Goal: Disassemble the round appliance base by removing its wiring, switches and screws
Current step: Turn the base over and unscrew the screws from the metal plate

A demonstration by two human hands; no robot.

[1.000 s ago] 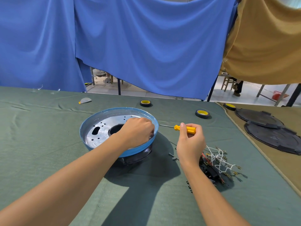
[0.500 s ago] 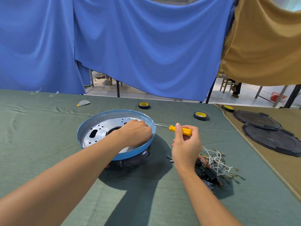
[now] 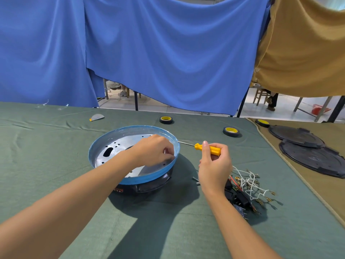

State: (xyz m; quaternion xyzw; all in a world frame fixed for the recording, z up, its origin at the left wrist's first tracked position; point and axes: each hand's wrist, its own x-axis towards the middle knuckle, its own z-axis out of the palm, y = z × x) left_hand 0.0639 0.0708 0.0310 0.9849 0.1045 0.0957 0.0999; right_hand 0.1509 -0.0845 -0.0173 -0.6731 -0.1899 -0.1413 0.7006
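I had the round appliance base (image 3: 112,135) sitting mid-table on the green cloth (image 3: 56,165), open side up. My left hand (image 3: 155,150) was inside it by the right rim, fingers curled; I couldn't tell whether they pinched anything. My right hand (image 3: 214,166) gripped the yellow screwdriver (image 3: 210,149), shaft pointing left at the rim. A loose tangle of wiring (image 3: 249,182) lay just right of that hand.

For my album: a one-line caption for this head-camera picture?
Left hand inside the blue-rimmed round base, right hand holding a yellow screwdriver, loose wiring alongside.
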